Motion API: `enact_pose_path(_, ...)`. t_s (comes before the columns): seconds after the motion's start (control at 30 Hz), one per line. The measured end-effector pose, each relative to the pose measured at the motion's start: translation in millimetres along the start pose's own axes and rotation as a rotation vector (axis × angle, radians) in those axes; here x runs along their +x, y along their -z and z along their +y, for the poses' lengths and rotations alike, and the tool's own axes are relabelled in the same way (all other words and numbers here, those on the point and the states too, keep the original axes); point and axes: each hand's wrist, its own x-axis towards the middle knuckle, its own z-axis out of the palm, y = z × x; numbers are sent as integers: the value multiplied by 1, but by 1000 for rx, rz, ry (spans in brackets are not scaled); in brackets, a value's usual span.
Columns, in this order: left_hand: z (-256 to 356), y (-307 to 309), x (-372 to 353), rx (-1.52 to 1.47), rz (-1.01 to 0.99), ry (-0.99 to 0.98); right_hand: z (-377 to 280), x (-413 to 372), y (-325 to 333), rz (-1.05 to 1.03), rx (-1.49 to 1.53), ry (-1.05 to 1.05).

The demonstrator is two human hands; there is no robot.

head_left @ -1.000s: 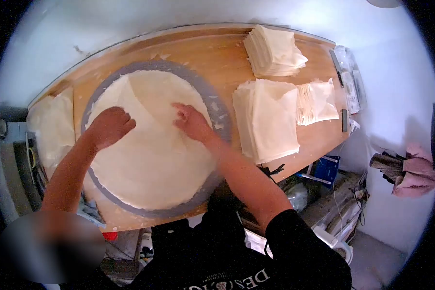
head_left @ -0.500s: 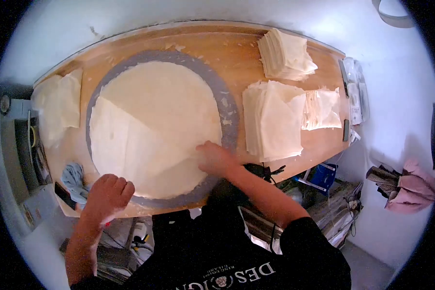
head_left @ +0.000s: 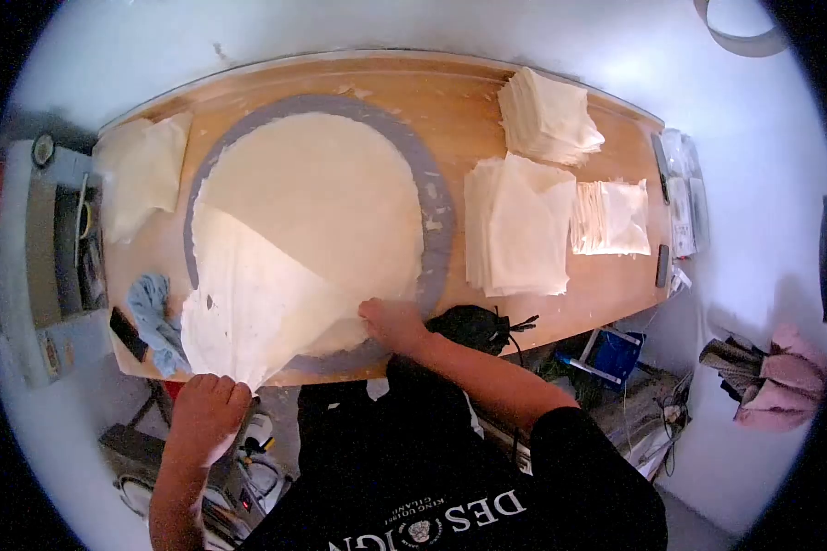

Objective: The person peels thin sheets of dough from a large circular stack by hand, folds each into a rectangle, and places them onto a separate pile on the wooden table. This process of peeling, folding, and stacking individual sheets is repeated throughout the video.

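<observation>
A large round of thin, pale dough (head_left: 322, 184) lies on a grey circular mat (head_left: 441, 230). Over its lower left part spreads a loose upper dough sheet (head_left: 248, 294), with a straight diagonal edge and a small dark hole near its left side. My left hand (head_left: 209, 409) is closed on this sheet's near corner, drawn taut past the table's front edge. At the right end of the same sheet, the fingers of my right hand (head_left: 393, 325) are pinched on its edge; the fingertips are partly hidden.
Several folded dough sheets form stacks at the back right (head_left: 547, 119), middle right (head_left: 519, 225) and far right (head_left: 611, 218). More dough (head_left: 142, 174) lies at left. A blue-grey cloth (head_left: 156, 317), a phone (head_left: 128, 333) and a black pouch (head_left: 473, 328) sit along the front edge.
My left hand has moved down toward me, stretching the sheet's corner off the table edge. My right hand has shifted slightly left and down. The camera view has shifted a little.
</observation>
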Motion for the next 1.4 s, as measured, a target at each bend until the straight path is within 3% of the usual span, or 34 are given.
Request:
enact_pose_path(0.07, 6, -6, -18, 1, 29, 82, -13, -4, -4, -41, 30, 16)
enact_pose_path(0.23, 13, -8, -64, 66, 7, 183, -44, -7, -15, -126, 63, 289)
enact_pose_path(0.43, 27, 23, -125, 36, -110, 410, -94, -29, 15, -195, 124, 369)
enact_pose_path(0.5, 31, 33, -149, -112, 41, 549, -111, -36, 29, -200, 163, 406)
enact_pose_path(0.63, 33, 51, -205, -32, 139, 742, -142, -42, 62, -171, 261, 523)
enact_pose_path(0.7, 32, 59, -237, -109, 570, 710, -161, -44, 88, -163, 303, 562)
enact_pose_path(0.77, 0, 59, -297, -28, 457, 770, -180, -46, 117, -157, 348, 596)
enact_pose_path(0.8, 5, 62, -304, -13, 524, 888, -189, -46, 133, -144, 397, 581)
enact_pose_path(0.83, -8, 71, -321, 250, 401, 795, -196, -46, 148, -131, 446, 566)
enact_pose_path(0.87, -27, 66, -351, 202, 469, 801, -201, -45, 163, -134, 445, 570)
enact_pose_path(0.93, -38, 79, -358, 69, 669, 791, -208, -41, 190, 60, 450, 658)
enact_pose_path(1.0, -21, 134, -259, -235, 1044, 645, -212, -33, 218, 109, 458, 649)
enact_pose_path(1.07, -37, 155, -215, -446, 1162, 543, -214, -20, 246, 159, 462, 503)
enact_pose_path(1.1, -60, 148, -215, -446, 1167, 545, -214, -11, 257, 155, 455, 372)
enact_pose_path(1.17, -116, 114, -216, -542, 934, 610, -200, 15, 268, 188, 349, 321)
enact_pose_path(1.23, -116, 110, -154, -671, 940, 706, -184, 38, 271, 208, 302, 297)
enact_pose_path(1.4, -142, 103, -82, -653, 917, 540, -167, 67, 285, 389, 74, 287)
